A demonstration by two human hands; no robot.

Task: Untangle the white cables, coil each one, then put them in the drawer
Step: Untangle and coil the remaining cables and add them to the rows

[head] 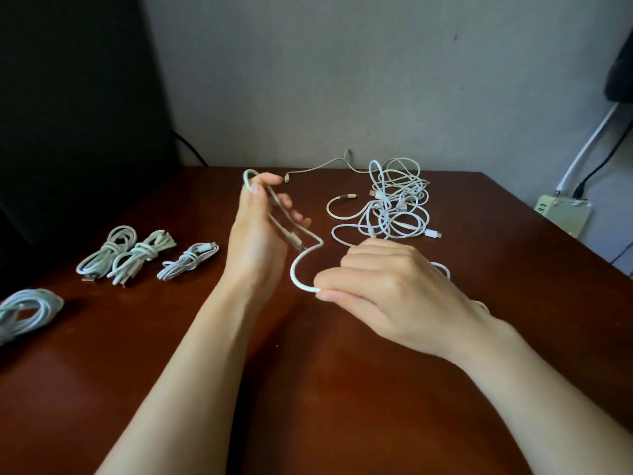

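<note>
Head view shows a dark reddish wooden table [342,406] filling most of the frame, set against a grey wall [342,70]. Toward the table's far edge, right of centre, lies a tangled pile of white cables [397,204], loose loops spilling toward the near side. Above the table's middle, the right hand [387,289] is curled closed, pinching a white cable [297,269] between thumb and fingers. The left hand [260,234] stands upright with fingers partly spread, the same cable looped over its thumb and running down across the palm. On the table's left part sit three coiled bundles [137,255] side by side, each wrapped around its middle. Another coiled bundle [24,311] rests at the table's left edge, partly cut off by the frame. Beyond the table's right edge, a pale power strip [561,214] sits near the wall.
</note>
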